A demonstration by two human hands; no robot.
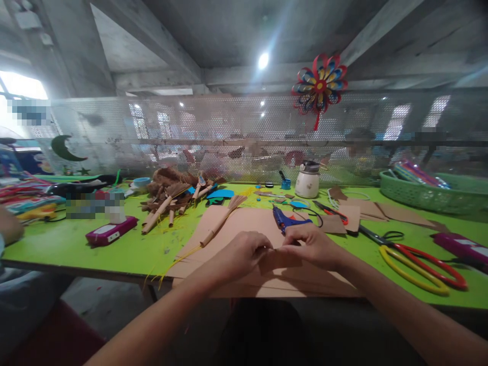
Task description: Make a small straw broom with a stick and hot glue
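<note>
Both hands are closed over the front of the table, fingertips almost meeting. Between the fingers of my left hand (247, 253) and my right hand (313, 246) is a small piece of brown paper (281, 261), its upper edge pinched from both sides. Large brown paper sheets (244, 284) lie beneath the hands. Just beyond my right hand rests a blue glue gun (282, 219). A rolled paper stick with a fringed end (221, 223) lies to the left on the sheets, with yellow string at its lower end.
Scissors with red and yellow handles (423, 267) lie at right, near a purple box (463, 248). Another purple box (110, 232) and a pile of fringed paper sticks (163, 203) are at left. A white bottle (307, 182) and green basket (415, 190) stand behind. Someone's arm (9, 226) shows far left.
</note>
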